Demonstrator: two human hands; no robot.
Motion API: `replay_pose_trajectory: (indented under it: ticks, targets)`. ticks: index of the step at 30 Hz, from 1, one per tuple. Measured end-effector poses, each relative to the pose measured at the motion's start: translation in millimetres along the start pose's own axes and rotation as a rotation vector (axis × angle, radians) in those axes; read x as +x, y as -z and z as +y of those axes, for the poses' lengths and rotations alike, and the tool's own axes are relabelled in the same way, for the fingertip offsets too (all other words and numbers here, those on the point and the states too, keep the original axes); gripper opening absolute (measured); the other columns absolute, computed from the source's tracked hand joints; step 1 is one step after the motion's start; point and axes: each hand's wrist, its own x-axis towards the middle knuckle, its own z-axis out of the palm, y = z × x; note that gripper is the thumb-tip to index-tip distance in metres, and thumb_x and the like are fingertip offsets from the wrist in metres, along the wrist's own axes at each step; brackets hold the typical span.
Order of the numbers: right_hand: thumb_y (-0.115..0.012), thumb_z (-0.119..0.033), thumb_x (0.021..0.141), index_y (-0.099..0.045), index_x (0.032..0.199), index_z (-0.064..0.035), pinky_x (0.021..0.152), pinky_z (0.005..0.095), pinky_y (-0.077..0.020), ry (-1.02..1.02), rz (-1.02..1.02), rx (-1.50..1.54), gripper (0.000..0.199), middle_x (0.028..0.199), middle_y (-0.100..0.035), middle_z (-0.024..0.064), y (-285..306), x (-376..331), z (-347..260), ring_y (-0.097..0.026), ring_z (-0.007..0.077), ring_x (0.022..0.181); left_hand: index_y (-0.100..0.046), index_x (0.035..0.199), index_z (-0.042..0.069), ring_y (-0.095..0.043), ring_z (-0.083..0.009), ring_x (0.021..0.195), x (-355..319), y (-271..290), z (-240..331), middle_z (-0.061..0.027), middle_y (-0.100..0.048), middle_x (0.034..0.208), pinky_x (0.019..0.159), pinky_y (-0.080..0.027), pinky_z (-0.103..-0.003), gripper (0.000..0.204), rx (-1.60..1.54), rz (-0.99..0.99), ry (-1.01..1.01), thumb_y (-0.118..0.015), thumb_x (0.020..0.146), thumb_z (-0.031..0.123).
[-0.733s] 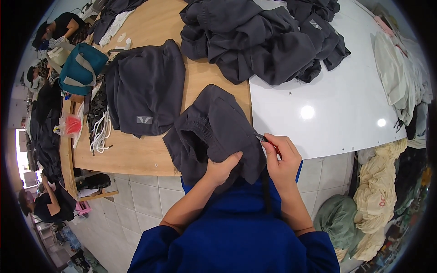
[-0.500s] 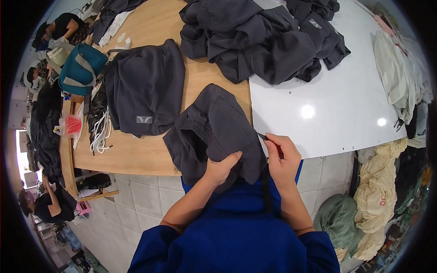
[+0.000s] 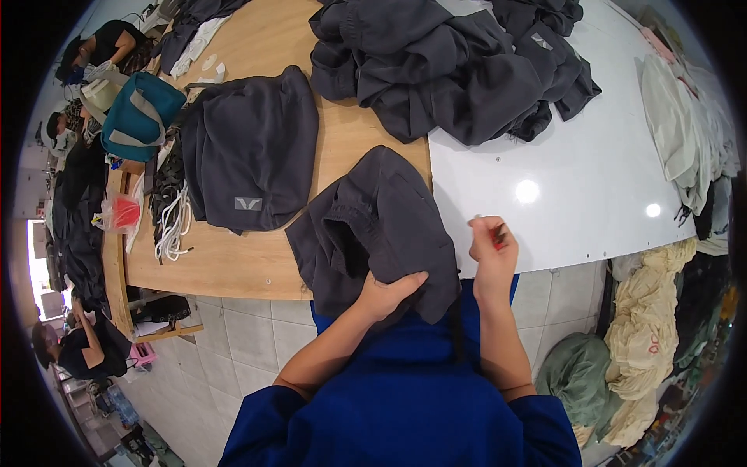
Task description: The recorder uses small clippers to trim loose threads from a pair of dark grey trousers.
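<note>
A dark grey garment [image 3: 373,229] lies at the near edge of the wooden table [image 3: 233,261], its elastic waistband turned toward me. My left hand [image 3: 389,294] pinches the garment's near hem. My right hand [image 3: 492,249] is raised just right of the garment over the white tabletop [image 3: 560,202], closed on a small red-tipped tool whose shape is too small to tell.
A folded dark grey garment [image 3: 253,148] lies at the left, a big heap of grey garments [image 3: 451,66] at the back. A teal bag [image 3: 138,115] and white cords [image 3: 173,229] sit at the far left. Other people work at the left. Cloth piles lie at the right.
My right hand has lifted off the garment's right edge and pulled a little to the right, away from the cloth. The left hand keeps its hold.
</note>
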Motion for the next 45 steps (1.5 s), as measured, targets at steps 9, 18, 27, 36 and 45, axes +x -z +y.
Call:
replay_pose_trajectory:
  ticks: [9, 18, 27, 36, 45]
  targets:
    - [-0.045, -0.019, 0.097, -0.045, 0.118, -0.0068, 0.051, 0.0172, -0.0291, -0.067, -0.058, 0.110, 0.024, 0.079, -0.046, -0.0012, 7.2, -8.8, -6.4, -0.035, 0.0020, 0.061, -0.034, 0.136, 0.002, -0.048, -0.0237, 0.120, 14.7, -13.8, 18.3, -0.0119, -0.046, 0.133, 0.101, -0.037, -0.037, 0.046, -0.501, -0.166, 0.195, -0.034, 0.099, 0.029]
    - [-0.052, -0.010, 0.091, -0.050, 0.120, 0.0012, 0.077, 0.0253, -0.0454, 0.256, -0.208, -0.212, 0.031, 0.104, -0.057, 0.0099, 6.9, -26.7, -17.5, -0.057, 0.0137, 0.087, -0.041, 0.130, 0.001, -0.054, -0.0187, 0.110, 10.2, -6.2, 28.2, -0.0101, -0.054, 0.124, 0.093, -0.044, -0.034, 0.039, -0.369, -0.209, 0.081, -0.036, 0.100, 0.025]
    - [-0.070, -0.001, 0.069, -0.066, 0.101, -0.0054, 0.069, 0.0272, -0.0450, 0.568, -0.136, -0.559, 0.032, 0.092, -0.067, 0.0092, 11.3, -19.9, -35.9, -0.060, 0.0226, 0.078, -0.052, 0.119, 0.000, -0.060, -0.0154, 0.098, 7.8, -15.5, 38.4, -0.0084, -0.061, 0.110, 0.087, -0.047, -0.031, 0.030, -0.331, -0.118, 0.029, -0.043, 0.098, 0.019]
    - [-0.072, -0.001, 0.066, -0.069, 0.094, -0.0079, 0.063, 0.0258, -0.0430, 0.728, -0.125, -0.638, 0.029, 0.089, -0.067, 0.0055, 12.1, -17.6, -40.6, -0.055, 0.0189, 0.070, -0.057, 0.115, -0.002, -0.061, -0.0124, 0.090, 7.6, -12.9, 38.1, -0.0062, -0.064, 0.102, 0.080, -0.050, -0.027, 0.028, -0.310, -0.125, 0.020, -0.046, 0.097, 0.018]
    - [-0.073, -0.002, 0.066, -0.070, 0.092, -0.0082, 0.060, 0.0256, -0.0416, 0.736, -0.148, -0.654, 0.027, 0.084, -0.067, 0.0045, 12.8, -16.5, -42.2, -0.054, 0.0171, 0.068, -0.058, 0.113, -0.002, -0.062, -0.0117, 0.085, 6.6, -15.5, 44.9, -0.0056, -0.065, 0.098, 0.076, -0.051, -0.025, 0.027, -0.264, -0.068, 0.027, -0.047, 0.097, 0.017]
